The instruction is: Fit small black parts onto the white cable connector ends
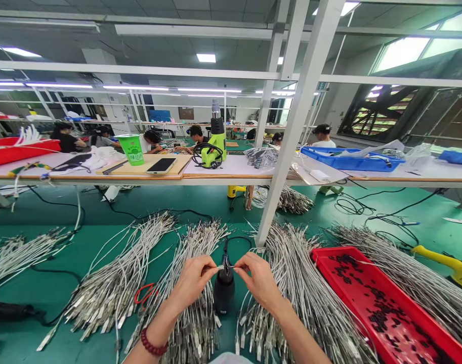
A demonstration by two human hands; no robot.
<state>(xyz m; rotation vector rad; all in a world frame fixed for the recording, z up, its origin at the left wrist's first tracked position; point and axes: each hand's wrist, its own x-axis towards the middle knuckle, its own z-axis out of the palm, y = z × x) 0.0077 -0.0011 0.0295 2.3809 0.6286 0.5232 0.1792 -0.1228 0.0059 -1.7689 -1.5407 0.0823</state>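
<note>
My left hand (pixel 196 275) and my right hand (pixel 258 278) are raised in front of me, each in a pinch. Between the fingertips runs a short stretch of thin cable (pixel 220 267); its details are too small to make out. Right below and behind them is a black cylindrical tool (pixel 223 293) with a cord. Under my left forearm lies a bundle of white cables (pixel 195 303) with metal plugs. Beside my right hand spreads another cable bundle (pixel 302 283). A red tray (pixel 367 298) of small black pieces stands to the right.
More cable bundles (pixel 113 278) cover the green table (pixel 200 199). A yellow tool (pixel 449 265) lies far right. A white post (pixel 287 151) rises ahead. The shelf (pixel 231 172) bears a green heat gun (pixel 215 141), a phone (pixel 161 165), a cup (pixel 131 150) and a blue tray (pixel 352 161).
</note>
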